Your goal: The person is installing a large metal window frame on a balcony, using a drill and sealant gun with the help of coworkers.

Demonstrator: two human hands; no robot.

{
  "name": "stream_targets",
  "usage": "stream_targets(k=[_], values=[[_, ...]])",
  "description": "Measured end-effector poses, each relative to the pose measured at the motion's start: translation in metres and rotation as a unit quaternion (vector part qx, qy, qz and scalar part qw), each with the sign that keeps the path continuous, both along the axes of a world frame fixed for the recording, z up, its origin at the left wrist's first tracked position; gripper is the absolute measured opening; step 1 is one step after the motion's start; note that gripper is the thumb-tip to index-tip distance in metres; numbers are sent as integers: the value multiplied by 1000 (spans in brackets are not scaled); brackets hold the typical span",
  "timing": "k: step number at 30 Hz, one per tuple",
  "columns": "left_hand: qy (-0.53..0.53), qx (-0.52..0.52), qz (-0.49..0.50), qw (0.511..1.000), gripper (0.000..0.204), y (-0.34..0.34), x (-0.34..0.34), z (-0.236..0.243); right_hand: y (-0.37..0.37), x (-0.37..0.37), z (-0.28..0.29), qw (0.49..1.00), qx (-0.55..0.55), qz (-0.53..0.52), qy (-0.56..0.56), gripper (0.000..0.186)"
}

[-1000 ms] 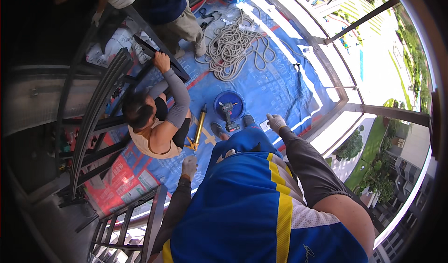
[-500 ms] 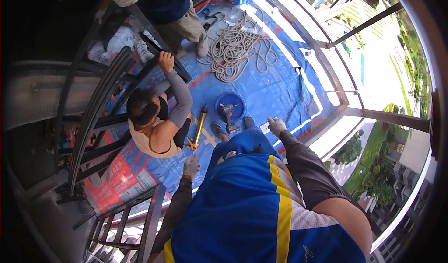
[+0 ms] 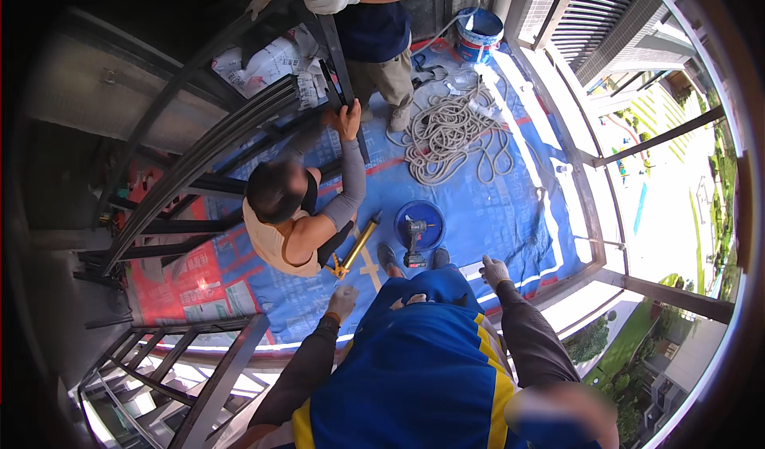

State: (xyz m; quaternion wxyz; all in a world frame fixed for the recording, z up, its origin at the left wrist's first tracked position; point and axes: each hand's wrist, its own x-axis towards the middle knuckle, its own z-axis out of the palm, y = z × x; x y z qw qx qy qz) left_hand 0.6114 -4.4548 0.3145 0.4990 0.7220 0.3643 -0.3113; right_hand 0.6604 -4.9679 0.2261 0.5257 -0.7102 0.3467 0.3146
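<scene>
My left hand (image 3: 343, 301), in a pale work glove, hangs low beside my blue shirt with its fingers curled and nothing visible in them. It is nearest to a gold caulking gun (image 3: 355, 247) lying on the blue floor covering. My right hand (image 3: 495, 271), also gloved, is held out on the other side, fingers curled in, with nothing showing in it. Between my hands and beyond my feet, a grey cordless drill (image 3: 415, 242) rests on a round blue bucket lid or tub (image 3: 431, 214). Neither hand touches these tools.
A crouching co-worker (image 3: 291, 226) grips a dark metal frame (image 3: 331, 43) that a standing co-worker (image 3: 373, 50) also holds. Coiled rope (image 3: 454, 138) and a bucket (image 3: 479, 36) lie beyond. Curved dark bars (image 3: 199, 130) stand left; a window frame (image 3: 661, 294) bounds the right.
My view has shifted, so the scene sits further right and lower. The standing co-worker and the frame show more fully. Both my hands remain low at my sides.
</scene>
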Motion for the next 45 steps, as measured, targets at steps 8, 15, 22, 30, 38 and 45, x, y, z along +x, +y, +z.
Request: stream_targets(k=[8,15,22,30,38,45], values=[[-36,36,-59,997,48,3,-6,-36,-1,20,47,998,-1,-53,17,54],[-82,48,-37,995,49,13,-21,-55,7,27,51,997,28,-68,34,53],[-98,54,-66,991,46,13,-20,-62,6,22,50,997,33,-64,38,52],[-99,57,-43,993,51,3,-24,-69,8,28,63,997,20,-52,55,51],[-49,67,-55,995,53,-8,-13,-38,7,34,62,997,30,-56,49,42],[-56,88,-50,993,52,-6,-16,-29,17,39,72,997,36,-40,51,46]])
